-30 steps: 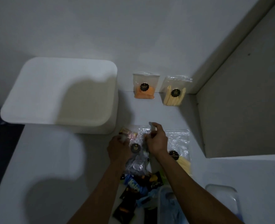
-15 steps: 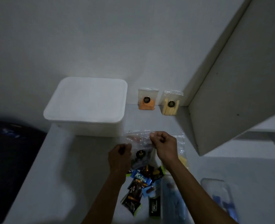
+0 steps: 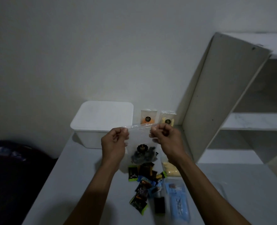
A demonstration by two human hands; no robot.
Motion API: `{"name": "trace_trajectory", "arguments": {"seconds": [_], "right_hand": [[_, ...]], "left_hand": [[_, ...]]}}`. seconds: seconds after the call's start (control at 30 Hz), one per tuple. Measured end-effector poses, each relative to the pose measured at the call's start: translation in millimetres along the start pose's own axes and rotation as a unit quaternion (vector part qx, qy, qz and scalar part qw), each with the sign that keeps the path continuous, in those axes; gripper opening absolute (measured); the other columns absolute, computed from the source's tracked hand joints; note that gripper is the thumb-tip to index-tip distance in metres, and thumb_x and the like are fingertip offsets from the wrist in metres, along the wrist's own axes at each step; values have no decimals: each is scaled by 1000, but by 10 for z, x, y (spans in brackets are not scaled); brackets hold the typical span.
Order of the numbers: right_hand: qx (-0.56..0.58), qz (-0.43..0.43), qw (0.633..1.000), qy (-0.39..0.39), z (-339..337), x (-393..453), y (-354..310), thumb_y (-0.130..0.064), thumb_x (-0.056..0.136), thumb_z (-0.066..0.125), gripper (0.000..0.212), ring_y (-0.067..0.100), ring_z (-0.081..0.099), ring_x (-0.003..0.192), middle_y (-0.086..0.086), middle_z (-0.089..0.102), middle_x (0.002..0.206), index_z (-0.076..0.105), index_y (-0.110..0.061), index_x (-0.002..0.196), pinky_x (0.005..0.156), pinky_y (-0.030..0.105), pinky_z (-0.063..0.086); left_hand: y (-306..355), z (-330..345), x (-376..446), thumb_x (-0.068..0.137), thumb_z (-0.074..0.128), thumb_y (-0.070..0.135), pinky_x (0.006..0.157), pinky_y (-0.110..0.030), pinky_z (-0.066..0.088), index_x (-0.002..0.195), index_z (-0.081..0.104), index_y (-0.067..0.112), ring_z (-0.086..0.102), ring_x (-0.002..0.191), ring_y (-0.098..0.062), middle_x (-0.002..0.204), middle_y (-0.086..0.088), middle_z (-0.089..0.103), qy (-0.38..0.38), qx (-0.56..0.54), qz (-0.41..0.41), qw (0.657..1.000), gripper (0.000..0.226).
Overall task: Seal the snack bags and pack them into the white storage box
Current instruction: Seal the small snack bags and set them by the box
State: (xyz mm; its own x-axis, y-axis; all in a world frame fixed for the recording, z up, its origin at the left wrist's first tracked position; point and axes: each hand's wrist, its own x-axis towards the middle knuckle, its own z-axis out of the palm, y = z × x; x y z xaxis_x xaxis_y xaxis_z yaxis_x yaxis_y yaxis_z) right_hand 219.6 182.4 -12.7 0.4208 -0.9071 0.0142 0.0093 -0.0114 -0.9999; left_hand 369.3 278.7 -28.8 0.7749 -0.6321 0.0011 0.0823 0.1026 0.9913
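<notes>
A clear zip bag (image 3: 141, 143) with dark wrapped snacks and a black round label hangs upright above the table. My left hand (image 3: 114, 143) pinches its top strip at the left corner, and my right hand (image 3: 164, 138) pinches the strip near the right corner. The white storage box (image 3: 102, 122) stands with its lid on at the back left of the table, just behind my left hand. Two more bags lean against the wall: one with orange snacks (image 3: 148, 117), one with yellow sticks (image 3: 168, 118). Another bag of yellow pieces (image 3: 170, 169) lies flat under my right wrist.
Several small dark snack packets (image 3: 142, 181) lie scattered on the white table (image 3: 79, 176) below the held bag. A blue packet in clear wrap (image 3: 177, 198) lies at the right. A white shelf unit (image 3: 219, 101) rises on the right. A dark seat or bedding (image 3: 12, 168) is at the left.
Both hands have lifted the clear bag off the table and hold it up by its top strip. The camera has tilted up, so the box appears farther away.
</notes>
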Motion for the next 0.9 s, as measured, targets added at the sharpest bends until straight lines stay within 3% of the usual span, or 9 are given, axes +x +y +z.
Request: {"name": "trace_trajectory", "arguments": {"seconds": [0.1,0.2,0.37,0.43,0.6,0.77,0.9], "right_hand": [[-46,-21,998,-38,-24,-42,-225,-17,85,75,14,20,71,84,14,73,92,70,-11,97,75,36,60],[-157,-67,981,-92,8,-24,-447,-21,78,82,26,10,68,81,8,73,92,72,-14,101,75,23,58],[-362,-170,901,-170,198,1,-777,-33,85,75,20,4,63,79,-3,74,93,74,-17,98,70,19,47],[-384,-184,887,-181,253,-1,-842,-33,88,72,17,3,61,80,-4,73,94,74,-18,97,73,22,47],[-423,-197,869,-163,316,4,-887,-40,90,66,8,13,64,95,-11,70,95,68,-32,86,88,46,52],[-415,-207,875,-142,373,-56,-884,-39,90,64,11,13,61,99,-16,63,91,62,-34,80,91,49,48],[-413,-192,878,-150,363,-51,-903,-42,90,65,10,12,61,101,-14,68,97,66,-34,84,93,50,48]], "left_hand": [[134,-33,-52,91,65,16,69,-34,57,82,69,16,64,76,-14,78,-3,69,-10,11,24,1000,10],[254,-46,-115,92,65,17,73,-37,58,79,68,19,63,79,-14,79,-3,68,-22,34,54,998,13],[405,-54,-186,92,65,18,71,-33,58,80,70,18,62,80,-14,80,-1,69,-45,53,87,994,12],[458,-54,-199,91,66,19,67,-29,57,81,71,17,62,78,-10,78,2,69,-49,50,88,994,11],[558,-88,-211,91,67,19,67,-29,56,81,71,19,60,74,-5,76,6,69,-53,37,91,994,11],[571,-121,-194,90,67,20,78,-43,56,80,71,21,61,77,-8,76,8,69,-59,53,97,992,12],[573,-159,-163,90,67,20,81,-43,55,80,71,22,61,77,-8,76,9,70,-56,59,102,991,12]]}}
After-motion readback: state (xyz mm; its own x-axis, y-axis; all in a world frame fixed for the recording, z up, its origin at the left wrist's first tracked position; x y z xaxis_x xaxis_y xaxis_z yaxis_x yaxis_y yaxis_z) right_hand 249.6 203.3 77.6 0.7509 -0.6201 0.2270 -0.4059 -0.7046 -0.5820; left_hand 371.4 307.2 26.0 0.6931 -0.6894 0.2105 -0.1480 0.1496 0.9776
